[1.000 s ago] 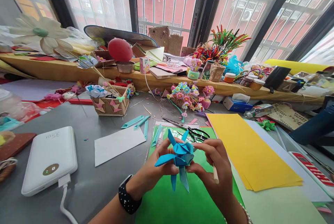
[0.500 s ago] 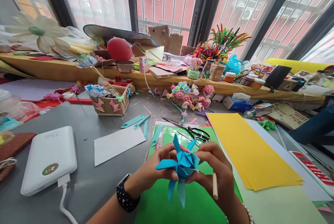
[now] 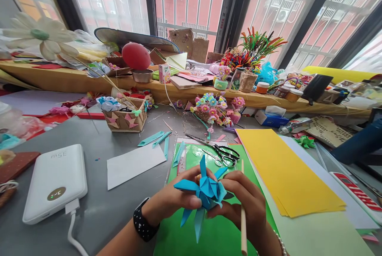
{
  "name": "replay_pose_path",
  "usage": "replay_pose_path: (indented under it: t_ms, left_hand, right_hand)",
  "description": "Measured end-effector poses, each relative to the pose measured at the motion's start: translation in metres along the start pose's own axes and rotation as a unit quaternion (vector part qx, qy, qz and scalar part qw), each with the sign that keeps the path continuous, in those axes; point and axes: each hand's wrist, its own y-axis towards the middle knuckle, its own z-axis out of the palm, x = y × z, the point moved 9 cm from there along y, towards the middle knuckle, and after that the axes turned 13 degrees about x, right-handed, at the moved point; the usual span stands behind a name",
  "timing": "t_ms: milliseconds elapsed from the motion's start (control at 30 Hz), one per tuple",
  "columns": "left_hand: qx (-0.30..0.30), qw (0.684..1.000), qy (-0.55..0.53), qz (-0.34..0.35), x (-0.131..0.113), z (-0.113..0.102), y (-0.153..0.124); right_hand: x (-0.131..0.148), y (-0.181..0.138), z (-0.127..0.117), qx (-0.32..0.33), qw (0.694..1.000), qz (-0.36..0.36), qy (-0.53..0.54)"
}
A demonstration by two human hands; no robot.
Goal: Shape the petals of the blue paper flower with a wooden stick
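Observation:
A blue folded paper flower [image 3: 210, 188] with pointed petals is held over the green mat [image 3: 179, 236]. My left hand [image 3: 179, 194] is closed on its left side, thumb across the base of a petal. At the flower's right edge, my right hand [image 3: 250, 198] touches a petal with thumb and fingertips. A thin wooden stick [image 3: 244, 224] is also gripped in the right hand, standing nearly upright between its fingers. Black-handled scissors [image 3: 228, 154] lie just beyond the flower, with a ruler [image 3: 182, 164] to their left.
Yellow paper sheets [image 3: 286, 168] lie to the right. On the left are a white power bank [image 3: 56, 184] with a cable, a white paper [image 3: 134, 166] and blue folded strips [image 3: 151, 138]. Behind stand a cardboard basket [image 3: 125, 120] and a bunch of fuzzy flowers [image 3: 213, 108].
The paper flower has turned and tilted slightly in my hands. The stick has swung so that more of its length shows, above and below my right fingers.

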Motion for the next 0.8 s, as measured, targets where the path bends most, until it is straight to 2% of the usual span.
replay_pose_path:
  t_ms: [133,267,600,800]
  left_hand:
    - [-0.018,1.0,-0.011,-0.007,0.002,-0.001,-0.001]
    - [-0.045,0.999,-0.021,0.021,-0.002,-0.004,-0.002]
    - [-0.039,0.999,0.003,-0.009,-0.001,-0.005,0.0]
    - [-0.005,0.999,-0.047,0.004,0.011,0.0,0.005]
  right_hand:
    - [0.001,0.001,0.0,0.005,1.0,-0.002,-0.017]
    - [0.005,0.001,-0.003,-0.001,0.999,-0.007,-0.054]
    - [-0.002,-0.002,0.005,0.028,0.999,-0.01,-0.044]
    - [-0.003,-0.002,0.005,0.024,0.998,-0.005,-0.051]
